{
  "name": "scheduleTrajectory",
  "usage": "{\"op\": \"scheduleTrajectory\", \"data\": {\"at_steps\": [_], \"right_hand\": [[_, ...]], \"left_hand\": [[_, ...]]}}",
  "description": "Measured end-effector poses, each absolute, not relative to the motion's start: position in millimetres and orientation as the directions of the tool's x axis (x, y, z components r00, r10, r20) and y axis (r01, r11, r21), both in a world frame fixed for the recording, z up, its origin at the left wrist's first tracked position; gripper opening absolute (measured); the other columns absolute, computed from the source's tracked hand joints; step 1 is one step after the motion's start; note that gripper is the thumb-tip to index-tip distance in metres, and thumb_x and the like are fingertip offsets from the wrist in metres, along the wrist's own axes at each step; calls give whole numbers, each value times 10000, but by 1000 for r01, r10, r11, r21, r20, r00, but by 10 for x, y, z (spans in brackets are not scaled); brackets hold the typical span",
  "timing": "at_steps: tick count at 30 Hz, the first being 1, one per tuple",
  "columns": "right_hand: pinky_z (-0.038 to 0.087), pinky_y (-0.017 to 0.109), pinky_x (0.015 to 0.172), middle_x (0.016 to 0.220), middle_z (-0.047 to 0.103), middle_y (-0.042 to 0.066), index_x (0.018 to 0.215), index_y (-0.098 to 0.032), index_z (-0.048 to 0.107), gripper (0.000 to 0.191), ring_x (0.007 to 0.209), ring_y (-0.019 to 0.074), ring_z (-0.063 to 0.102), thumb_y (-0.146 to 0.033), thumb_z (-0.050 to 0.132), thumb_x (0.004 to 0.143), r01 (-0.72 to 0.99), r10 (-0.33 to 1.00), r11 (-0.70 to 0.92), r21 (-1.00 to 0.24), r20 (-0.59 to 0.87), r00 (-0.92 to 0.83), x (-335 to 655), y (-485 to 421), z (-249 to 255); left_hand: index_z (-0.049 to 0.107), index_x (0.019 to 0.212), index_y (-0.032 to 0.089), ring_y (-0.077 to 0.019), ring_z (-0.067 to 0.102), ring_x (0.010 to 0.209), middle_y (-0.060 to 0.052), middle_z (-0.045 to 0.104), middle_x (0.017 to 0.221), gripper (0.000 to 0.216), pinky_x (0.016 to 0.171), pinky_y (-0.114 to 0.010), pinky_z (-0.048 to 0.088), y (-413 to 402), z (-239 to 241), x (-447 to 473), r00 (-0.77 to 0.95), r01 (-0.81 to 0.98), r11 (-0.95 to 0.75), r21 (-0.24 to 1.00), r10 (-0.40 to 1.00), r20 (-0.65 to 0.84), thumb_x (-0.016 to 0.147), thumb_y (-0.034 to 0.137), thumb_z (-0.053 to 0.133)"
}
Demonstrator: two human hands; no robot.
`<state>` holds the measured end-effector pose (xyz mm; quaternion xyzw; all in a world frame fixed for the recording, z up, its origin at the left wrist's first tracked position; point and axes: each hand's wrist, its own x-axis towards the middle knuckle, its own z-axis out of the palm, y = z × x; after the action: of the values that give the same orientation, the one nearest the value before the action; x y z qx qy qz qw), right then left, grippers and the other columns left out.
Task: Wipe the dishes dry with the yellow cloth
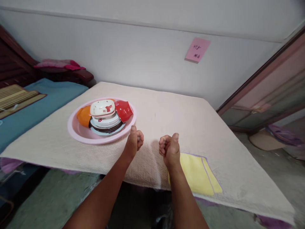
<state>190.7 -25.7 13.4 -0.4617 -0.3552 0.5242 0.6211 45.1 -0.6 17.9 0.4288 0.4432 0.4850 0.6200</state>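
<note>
Head view: the left hand and right hand curl empty beside the pink plastic basin, whose rim looks the surest hold for its heavy, fragile stacked dishes.

A round pale-pink plastic basin is sitting on a woven beige table cover, holding a stack of white patterned plates topped by a square white ceramic dish with red print. A glossy red bowl is leaning tilted against the stack's right side, while an orange bowl is resting at its left.
</note>
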Motion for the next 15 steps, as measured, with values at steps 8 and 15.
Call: {"op": "scheduleTrajectory", "data": {"at_steps": [8,15], "right_hand": [[158,192,331,448,370,-52,571,-170,510,675,323,38,253,-778,294,768,-313,979,22,-949,-43,201,1921,-274,116],[169,200,334,443,372,-52,577,-175,515,674,329,44,260,-777,282,771,-305,977,38,-952,-28,211,1914,-275,139]], "left_hand": [[417,576,195,-54,161,334,65,259,388,679,355,-198,99,-18,179,316,126,-201,178,963,980,-155,754,793,148],[420,575,195,-53,155,329,67,255,389,672,354,-199,99,-6,188,296,112,-196,167,966,983,-147,767,779,150]]}}
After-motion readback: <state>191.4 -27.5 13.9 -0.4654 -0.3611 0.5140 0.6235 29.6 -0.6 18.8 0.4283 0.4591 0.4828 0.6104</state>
